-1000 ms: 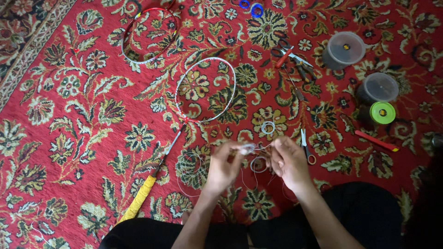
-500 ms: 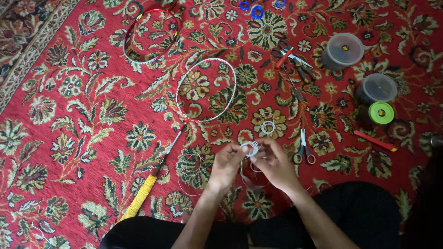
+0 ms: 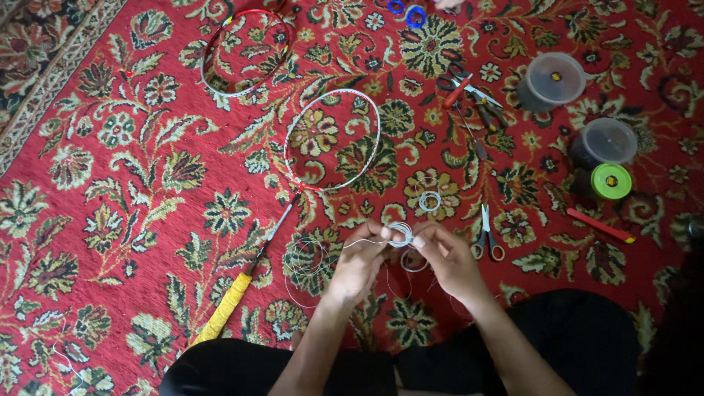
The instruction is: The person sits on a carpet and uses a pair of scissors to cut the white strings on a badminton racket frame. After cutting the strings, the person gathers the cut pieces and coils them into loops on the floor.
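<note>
Red floral carpet (image 3: 110,183) fills the frame. At lower centre, both hands meet over it. The left hand (image 3: 361,260) and the right hand (image 3: 446,258) each pinch a small coil of pale string (image 3: 400,234) held between their fingertips; a loose strand trails left toward more string (image 3: 304,257) lying in loops on the carpet. A second ago the hands were slightly apart with the coil barely formed; now they are closed together on a rounder coil, so the winding seems to be progressing. Above them lies an unstrung racket (image 3: 331,141) with a yellow grip. Small scissors (image 3: 487,240) lie just right of the hands; lidded tubs (image 3: 551,79) sit at upper right.
</note>
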